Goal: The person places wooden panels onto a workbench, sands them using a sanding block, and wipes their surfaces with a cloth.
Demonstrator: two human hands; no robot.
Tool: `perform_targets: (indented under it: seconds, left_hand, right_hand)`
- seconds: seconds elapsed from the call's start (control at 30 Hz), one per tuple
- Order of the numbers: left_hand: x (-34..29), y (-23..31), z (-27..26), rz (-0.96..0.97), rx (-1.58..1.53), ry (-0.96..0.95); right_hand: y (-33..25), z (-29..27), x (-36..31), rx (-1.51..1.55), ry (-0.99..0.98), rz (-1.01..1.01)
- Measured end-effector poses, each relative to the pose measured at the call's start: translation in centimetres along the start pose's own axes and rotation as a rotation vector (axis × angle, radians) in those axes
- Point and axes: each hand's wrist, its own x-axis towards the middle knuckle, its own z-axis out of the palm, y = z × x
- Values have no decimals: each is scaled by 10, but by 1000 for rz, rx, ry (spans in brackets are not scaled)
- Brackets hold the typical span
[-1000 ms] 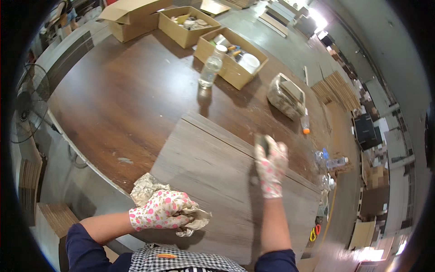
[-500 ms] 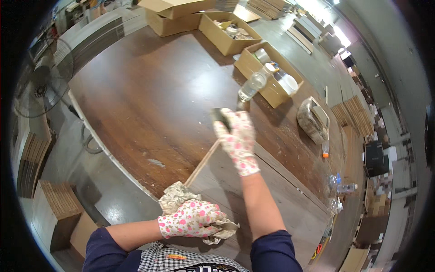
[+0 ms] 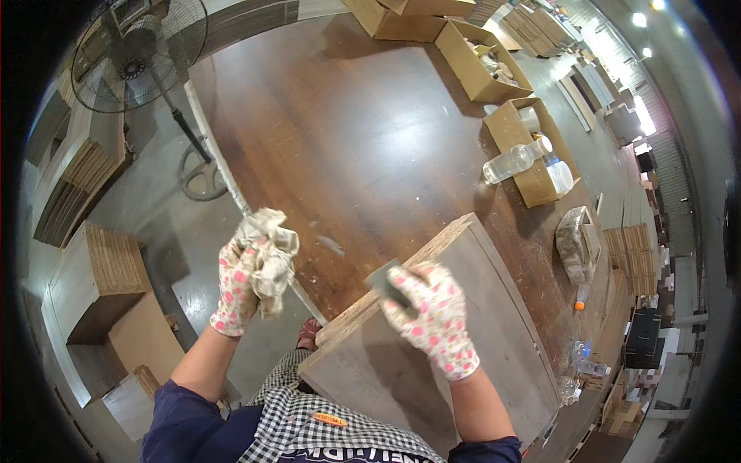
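A grey rectangular board (image 3: 494, 324) lies on the dark brown wooden table (image 3: 347, 139), its left edge showing a pale chipboard core. My right hand (image 3: 432, 316), in a white glove with pink dots, grips a small dark block (image 3: 384, 282) pressed against that left edge. My left hand (image 3: 235, 289), gloved the same way, is raised over the floor left of the table and is closed around a crumpled off-white rag (image 3: 266, 251).
A clear plastic bottle (image 3: 509, 163) lies beside open cardboard boxes (image 3: 532, 147) along the table's far side. A standing fan (image 3: 139, 54) is on the floor at the upper left. Stacks of boards (image 3: 100, 270) sit at the left, and a scuffed container (image 3: 575, 243) at the right.
My right hand has slid with the block from the far end of the board back along its left edge toward me. My left hand has lifted the rag up and to the left.
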Motion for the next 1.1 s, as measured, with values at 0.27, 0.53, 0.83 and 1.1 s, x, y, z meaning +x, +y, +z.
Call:
perform_targets:
  seconds: [0.27,0.53,0.83,1.1]
  left_hand:
    - [-34,13,-49,125,-27,145]
    - [-62,16,-71,168,-35,166]
    - [-67,6,-74,138,-93,63]
    - [-62,-1,-35,-24,95,103]
  right_hand:
    - [-38,11,-20,-270,26,335]
    - [-132,38,-18,104,-31,16]
    - [-162,55,-37,221,-263,-273]
    - [-90,27,-21,-59,-59,-35]
